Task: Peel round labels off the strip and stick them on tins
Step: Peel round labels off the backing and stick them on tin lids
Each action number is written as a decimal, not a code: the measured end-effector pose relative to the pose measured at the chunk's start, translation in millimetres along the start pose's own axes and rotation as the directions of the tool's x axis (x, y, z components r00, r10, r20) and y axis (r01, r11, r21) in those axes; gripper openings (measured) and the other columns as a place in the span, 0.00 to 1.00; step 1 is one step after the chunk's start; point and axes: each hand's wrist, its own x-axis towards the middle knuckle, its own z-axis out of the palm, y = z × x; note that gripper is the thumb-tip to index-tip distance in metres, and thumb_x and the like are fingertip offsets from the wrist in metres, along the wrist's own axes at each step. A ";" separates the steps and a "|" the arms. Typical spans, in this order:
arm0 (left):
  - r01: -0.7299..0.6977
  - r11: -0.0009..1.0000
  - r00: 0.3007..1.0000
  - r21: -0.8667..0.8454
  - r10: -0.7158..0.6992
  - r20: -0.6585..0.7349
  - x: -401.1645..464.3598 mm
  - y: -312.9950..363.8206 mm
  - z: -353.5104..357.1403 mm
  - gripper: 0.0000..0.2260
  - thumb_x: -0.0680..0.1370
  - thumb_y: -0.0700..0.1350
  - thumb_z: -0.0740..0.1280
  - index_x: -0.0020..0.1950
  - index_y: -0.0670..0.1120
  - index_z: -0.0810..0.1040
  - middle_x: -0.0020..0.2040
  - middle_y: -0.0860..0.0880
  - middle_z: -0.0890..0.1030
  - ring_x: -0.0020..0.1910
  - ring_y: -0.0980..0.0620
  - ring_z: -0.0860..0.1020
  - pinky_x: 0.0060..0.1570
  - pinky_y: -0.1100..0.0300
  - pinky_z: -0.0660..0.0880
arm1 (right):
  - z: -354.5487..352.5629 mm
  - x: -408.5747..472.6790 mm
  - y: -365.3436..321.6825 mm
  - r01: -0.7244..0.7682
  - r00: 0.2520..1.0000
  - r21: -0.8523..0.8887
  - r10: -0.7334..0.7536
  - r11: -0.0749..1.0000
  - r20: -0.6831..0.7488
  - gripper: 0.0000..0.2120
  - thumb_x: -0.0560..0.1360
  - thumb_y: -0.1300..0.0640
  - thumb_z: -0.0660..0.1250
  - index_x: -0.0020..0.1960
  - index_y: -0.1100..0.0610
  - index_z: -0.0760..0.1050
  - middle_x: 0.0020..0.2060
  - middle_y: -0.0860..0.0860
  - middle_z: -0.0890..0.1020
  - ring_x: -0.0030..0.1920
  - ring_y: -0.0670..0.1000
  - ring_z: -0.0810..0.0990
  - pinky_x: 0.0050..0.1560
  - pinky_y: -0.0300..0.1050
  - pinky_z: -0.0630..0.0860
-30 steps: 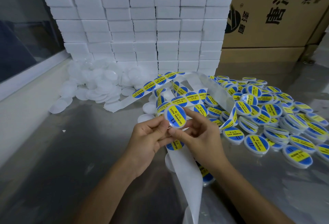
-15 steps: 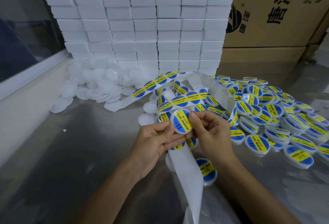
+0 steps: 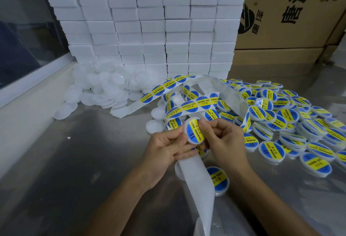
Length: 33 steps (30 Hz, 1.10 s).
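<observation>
A label is being pressed onto a tin gripped by both hands; labelled tins are piling at the counter's right edge, unlabelled tins waiting rear-left.

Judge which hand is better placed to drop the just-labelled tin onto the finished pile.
Right, probably. The labelled pile lies on the right hand's side, an open path away. The left hand also pinches the tin but would have to cross over.
</observation>
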 end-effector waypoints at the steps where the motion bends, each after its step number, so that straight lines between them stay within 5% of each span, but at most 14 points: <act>1: -0.012 1.000 1.000 0.015 0.012 -0.006 -0.3 -0.6 1.3 0.16 0.76 0.44 0.64 0.63 0.47 0.78 0.58 0.44 0.83 0.58 0.44 0.81 0.53 0.55 0.80 | 0.1 -0.4 0.3 0.003 1.000 -0.011 -0.003 1.000 -0.003 0.14 0.69 0.46 0.74 0.40 0.57 0.81 0.30 0.54 0.84 0.26 0.49 0.80 0.28 0.39 0.77; 6: -0.071 0.984 0.996 0.163 0.078 -0.035 -1.6 -4.5 3.5 0.13 0.78 0.39 0.63 0.60 0.50 0.79 0.54 0.48 0.85 0.54 0.47 0.83 0.48 0.59 0.80 | -0.6 -1.3 3.2 -0.032 0.997 -0.136 0.022 0.990 -0.079 0.24 0.63 0.36 0.75 0.35 0.58 0.76 0.28 0.55 0.83 0.28 0.57 0.82 0.29 0.47 0.79; 10: -0.073 0.975 0.993 0.210 0.091 -0.079 -1.3 -4.9 -3.0 0.15 0.80 0.37 0.61 0.65 0.46 0.77 0.53 0.46 0.85 0.51 0.45 0.84 0.48 0.57 0.81 | -2.2 0.3 3.1 0.021 1.000 -0.078 -0.022 0.997 -0.004 0.16 0.76 0.50 0.69 0.36 0.59 0.75 0.25 0.55 0.81 0.23 0.52 0.79 0.25 0.39 0.74; 13: -0.096 0.977 0.983 0.189 0.122 -0.134 0.1 -4.4 -5.9 0.13 0.81 0.37 0.60 0.61 0.45 0.79 0.52 0.43 0.85 0.49 0.41 0.84 0.49 0.53 0.81 | 0.3 -1.4 1.8 0.054 0.995 -0.014 -0.052 0.998 0.088 0.05 0.78 0.61 0.66 0.45 0.59 0.79 0.28 0.53 0.83 0.26 0.48 0.81 0.28 0.38 0.76; 16: -0.113 0.991 0.971 0.072 0.125 -0.202 -0.1 -1.8 -8.9 0.12 0.78 0.41 0.63 0.58 0.42 0.80 0.50 0.40 0.85 0.46 0.37 0.84 0.47 0.54 0.82 | 3.3 -4.5 -2.0 0.009 0.977 0.039 -0.017 0.999 0.211 0.12 0.77 0.68 0.67 0.59 0.60 0.77 0.37 0.58 0.86 0.35 0.52 0.85 0.37 0.43 0.82; 19: -0.133 0.991 0.955 0.031 0.136 -0.264 -0.3 -2.3 -10.9 0.10 0.78 0.41 0.63 0.54 0.44 0.82 0.47 0.41 0.86 0.42 0.39 0.85 0.40 0.58 0.81 | 4.9 -5.8 -3.3 -0.080 0.967 0.086 0.056 0.993 0.247 0.17 0.74 0.70 0.70 0.62 0.62 0.76 0.40 0.57 0.87 0.38 0.52 0.86 0.38 0.40 0.81; 24: -0.200 0.947 0.890 0.252 0.283 -0.358 -0.8 -14.5 -7.7 0.07 0.76 0.41 0.70 0.44 0.51 0.86 0.42 0.47 0.86 0.41 0.49 0.85 0.37 0.62 0.80 | 2.6 -3.7 -4.3 -0.020 0.998 0.015 0.019 1.000 0.064 0.05 0.78 0.62 0.67 0.51 0.61 0.80 0.31 0.58 0.84 0.26 0.50 0.80 0.28 0.41 0.77; 26: -0.192 0.849 0.843 0.493 0.400 -0.360 0.7 -19.9 -10.3 0.01 0.72 0.46 0.74 0.43 0.52 0.85 0.40 0.52 0.85 0.39 0.55 0.83 0.37 0.67 0.77 | -1.5 -0.2 -4.9 -0.002 0.998 -0.023 0.001 1.000 -0.064 0.04 0.78 0.60 0.68 0.46 0.58 0.82 0.31 0.56 0.84 0.25 0.49 0.78 0.27 0.40 0.76; 28: -0.129 0.732 0.819 0.669 0.459 -0.343 0.6 -24.4 -13.6 0.11 0.67 0.58 0.76 0.45 0.54 0.83 0.37 0.55 0.81 0.35 0.59 0.79 0.34 0.70 0.73 | -8.4 5.3 -7.2 0.028 0.980 -0.017 -0.031 0.999 -0.195 0.03 0.77 0.59 0.69 0.46 0.56 0.81 0.32 0.51 0.83 0.25 0.48 0.77 0.28 0.40 0.77; 30: -0.033 0.648 0.847 0.761 0.423 -0.323 -0.6 -26.4 -13.4 0.21 0.63 0.67 0.74 0.47 0.56 0.80 0.36 0.56 0.76 0.31 0.59 0.75 0.33 0.67 0.74 | -21.1 13.0 -10.4 0.087 0.945 -0.016 -0.088 0.996 -0.315 0.02 0.77 0.60 0.69 0.49 0.55 0.79 0.34 0.50 0.81 0.25 0.48 0.78 0.29 0.40 0.77; 33: 0.110 0.449 0.909 0.887 0.315 -0.272 -5.2 -26.1 -10.2 0.22 0.64 0.67 0.73 0.52 0.57 0.76 0.39 0.60 0.73 0.36 0.60 0.74 0.45 0.55 0.77 | -46.5 25.9 -9.8 0.113 0.885 -0.022 -0.111 0.993 -0.453 0.04 0.78 0.62 0.67 0.48 0.55 0.78 0.39 0.53 0.81 0.28 0.46 0.81 0.33 0.37 0.77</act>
